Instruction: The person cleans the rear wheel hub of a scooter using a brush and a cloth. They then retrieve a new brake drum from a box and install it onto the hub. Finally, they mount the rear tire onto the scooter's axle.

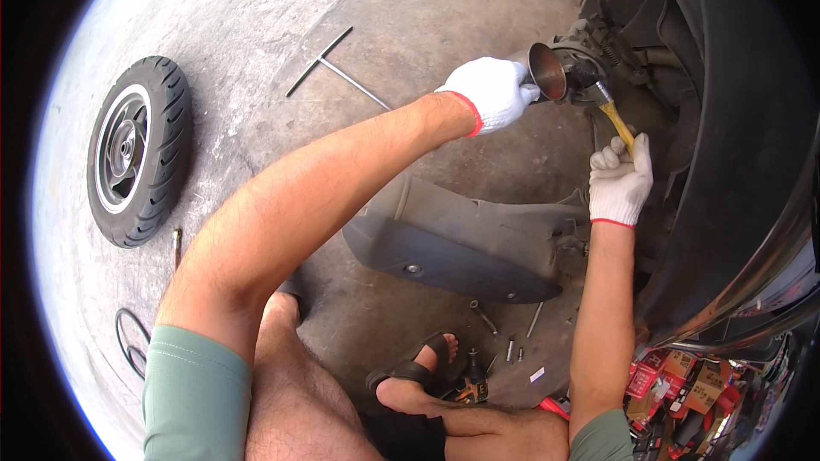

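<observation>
My left hand (pixel 491 94), in a white knit glove with a red cuff edge, grips a round metal cup (pixel 547 72) by its near side. The cup is tilted, and its brownish inside faces right. My right hand (pixel 620 177), gloved the same way, closes round the yellow handle of a paintbrush (pixel 617 122). The brush's dark head lies against a greasy part at the scooter's wheel mount (pixel 582 51), just right of the cup. Whether the cup touches that mount I cannot tell.
A wheel with its tire (pixel 141 154) is at left, near a T-handle wrench (pixel 325 60). A dark plastic cover (pixel 461 243) lies below my hands. Several small tools and a cordless drill (pixel 474 380) are near my foot. Boxes (pixel 683 384) crowd the lower right, under the dark body panel (pixel 735 162).
</observation>
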Action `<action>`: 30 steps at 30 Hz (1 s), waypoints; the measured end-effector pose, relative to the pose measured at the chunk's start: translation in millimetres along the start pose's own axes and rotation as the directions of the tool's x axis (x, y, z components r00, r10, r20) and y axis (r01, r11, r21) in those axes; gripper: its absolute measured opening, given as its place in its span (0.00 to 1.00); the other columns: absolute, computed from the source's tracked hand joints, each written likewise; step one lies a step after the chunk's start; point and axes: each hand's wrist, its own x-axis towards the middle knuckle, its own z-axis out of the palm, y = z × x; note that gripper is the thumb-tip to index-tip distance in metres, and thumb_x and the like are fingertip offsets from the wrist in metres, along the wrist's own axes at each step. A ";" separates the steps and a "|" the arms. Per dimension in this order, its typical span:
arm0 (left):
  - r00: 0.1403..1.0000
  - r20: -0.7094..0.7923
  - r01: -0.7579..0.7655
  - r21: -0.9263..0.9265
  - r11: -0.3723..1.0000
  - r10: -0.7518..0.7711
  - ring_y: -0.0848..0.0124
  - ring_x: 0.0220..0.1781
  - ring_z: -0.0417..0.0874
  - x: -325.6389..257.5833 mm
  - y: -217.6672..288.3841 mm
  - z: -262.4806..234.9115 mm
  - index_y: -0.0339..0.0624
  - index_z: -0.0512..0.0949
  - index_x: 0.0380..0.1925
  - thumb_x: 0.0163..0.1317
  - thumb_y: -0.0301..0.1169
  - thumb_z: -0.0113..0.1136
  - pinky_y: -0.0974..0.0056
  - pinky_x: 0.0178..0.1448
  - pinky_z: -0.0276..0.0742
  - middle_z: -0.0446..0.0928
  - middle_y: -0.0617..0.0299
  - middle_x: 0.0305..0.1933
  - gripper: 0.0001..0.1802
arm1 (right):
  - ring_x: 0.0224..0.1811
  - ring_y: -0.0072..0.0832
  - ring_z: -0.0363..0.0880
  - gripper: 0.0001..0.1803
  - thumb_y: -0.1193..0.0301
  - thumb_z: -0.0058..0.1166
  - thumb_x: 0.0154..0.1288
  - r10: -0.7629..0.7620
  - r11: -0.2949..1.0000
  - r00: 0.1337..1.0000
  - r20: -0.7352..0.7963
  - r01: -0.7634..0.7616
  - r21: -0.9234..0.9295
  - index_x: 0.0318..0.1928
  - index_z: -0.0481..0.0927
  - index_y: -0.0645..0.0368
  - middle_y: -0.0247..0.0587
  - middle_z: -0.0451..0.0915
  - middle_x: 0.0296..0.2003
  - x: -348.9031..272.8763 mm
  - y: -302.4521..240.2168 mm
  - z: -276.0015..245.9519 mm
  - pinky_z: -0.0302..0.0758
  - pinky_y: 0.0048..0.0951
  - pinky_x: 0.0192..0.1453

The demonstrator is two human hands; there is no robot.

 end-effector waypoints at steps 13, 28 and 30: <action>1.000 -0.003 0.000 0.006 1.000 0.000 0.42 0.46 0.84 -2.7 -4.2 10.7 0.38 0.82 0.42 0.72 0.48 0.52 0.47 0.53 0.77 0.84 0.41 0.41 0.23 | 0.22 0.17 0.63 0.14 0.63 0.58 0.74 -0.202 0.961 0.977 -0.074 0.183 -0.210 0.49 0.80 0.61 0.29 0.76 0.28 -4.5 4.5 -7.3 0.62 0.21 0.27; 1.000 0.020 0.018 0.004 1.000 -0.018 0.42 0.46 0.84 -2.9 -3.7 12.8 0.37 0.82 0.43 0.72 0.48 0.52 0.47 0.53 0.77 0.84 0.40 0.40 0.22 | 0.23 0.17 0.64 0.14 0.61 0.57 0.75 -0.205 0.955 0.979 -0.024 0.194 -0.226 0.49 0.80 0.59 0.28 0.75 0.27 -12.7 1.6 -11.5 0.62 0.22 0.30; 1.000 0.021 0.014 0.003 1.000 -0.014 0.42 0.46 0.84 -2.9 -4.0 12.7 0.37 0.82 0.43 0.72 0.47 0.52 0.47 0.53 0.77 0.84 0.40 0.40 0.23 | 0.23 0.17 0.63 0.14 0.61 0.56 0.76 -0.186 0.966 0.982 -0.046 0.174 -0.191 0.50 0.80 0.59 0.27 0.74 0.28 -9.7 -0.1 -16.2 0.62 0.21 0.30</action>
